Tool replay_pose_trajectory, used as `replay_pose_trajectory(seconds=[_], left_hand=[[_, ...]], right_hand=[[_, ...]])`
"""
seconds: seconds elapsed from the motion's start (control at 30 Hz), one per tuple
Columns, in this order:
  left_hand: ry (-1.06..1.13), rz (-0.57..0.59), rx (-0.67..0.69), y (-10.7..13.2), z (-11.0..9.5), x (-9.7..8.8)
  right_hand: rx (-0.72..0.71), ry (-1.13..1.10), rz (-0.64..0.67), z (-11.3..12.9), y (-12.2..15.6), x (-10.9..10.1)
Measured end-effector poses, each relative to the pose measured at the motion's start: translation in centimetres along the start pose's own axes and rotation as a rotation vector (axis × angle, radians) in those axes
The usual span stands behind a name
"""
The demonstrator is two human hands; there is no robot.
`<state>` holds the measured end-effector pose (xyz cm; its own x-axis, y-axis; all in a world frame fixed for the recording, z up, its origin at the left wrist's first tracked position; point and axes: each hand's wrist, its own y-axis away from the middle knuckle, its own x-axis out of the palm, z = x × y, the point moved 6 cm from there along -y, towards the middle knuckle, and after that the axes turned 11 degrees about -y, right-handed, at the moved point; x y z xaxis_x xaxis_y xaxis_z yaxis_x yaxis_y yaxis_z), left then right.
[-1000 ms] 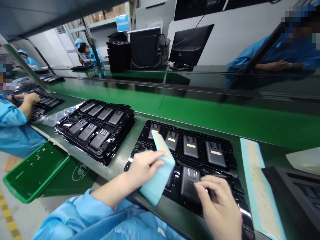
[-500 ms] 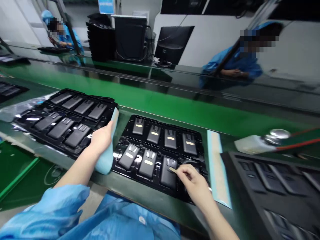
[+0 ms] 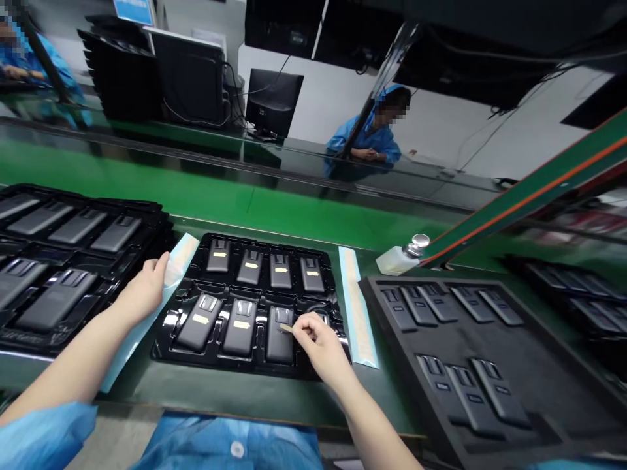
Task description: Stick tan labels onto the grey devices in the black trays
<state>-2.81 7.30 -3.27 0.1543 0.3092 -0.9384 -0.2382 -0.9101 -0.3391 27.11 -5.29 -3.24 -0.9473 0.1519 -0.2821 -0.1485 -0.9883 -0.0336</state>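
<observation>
Right hand (image 3: 316, 336) pinches a label (image 3: 286, 328); set it square on the case (image 3: 279, 349). The left hand's grip on the left hand (image 3: 145, 290) side is unclear

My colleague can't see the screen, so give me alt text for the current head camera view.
A right hand pinches a small label at a black device in a tray holding six labelled devices. The left hand is at a blue sheet; a bottle and dark box are beyond the tray's right side.

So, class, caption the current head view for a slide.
Right hand holding a yellowish strip over a dark case in a black tray; left hand at a blue-edged sheet.
</observation>
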Motion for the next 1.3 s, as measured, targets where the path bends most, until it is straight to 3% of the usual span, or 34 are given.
replay_pose_trajectory(seconds=[0.13,0.27,0.37,0.47,0.6,0.87,1.03,1.2,1.3], left_hand=[[-0.184,0.036,0.034,0.5,-3.0,-1.9],[0.100,-0.085,0.333,2.8,-10.0,-4.9],[0.337,0.074,0.439,5.0,-14.6,-4.7],[0.519,0.236,0.446,6.3,-17.1,-3.9],[0.601,0.211,0.466,6.5,-18.1,-3.9],[0.506,0.145,0.452,6.3,-18.5,-3.3],[0.450,0.202,0.420,5.8,-18.7,-2.0],[0.381,0.321,0.439,5.3,-19.2,-1.1],[0.326,0.348,0.452,5.0,-19.5,-1.0]], right_hand=[[-0.003,-0.010,0.010,0.4,0.3,-0.3],[-0.019,-0.006,0.032,1.5,0.8,0.1],[-0.026,-0.016,0.094,2.4,1.3,1.2],[-0.037,-0.025,0.145,2.8,1.9,1.9],[-0.098,0.016,0.142,2.8,2.3,1.7],[-0.139,0.109,0.139,2.4,1.9,1.5],[-0.094,0.239,-0.105,0.8,1.7,-0.9],[-0.111,0.284,0.099,0.5,1.2,0.1],[-0.146,0.317,0.067,1.2,0.8,0.4]])
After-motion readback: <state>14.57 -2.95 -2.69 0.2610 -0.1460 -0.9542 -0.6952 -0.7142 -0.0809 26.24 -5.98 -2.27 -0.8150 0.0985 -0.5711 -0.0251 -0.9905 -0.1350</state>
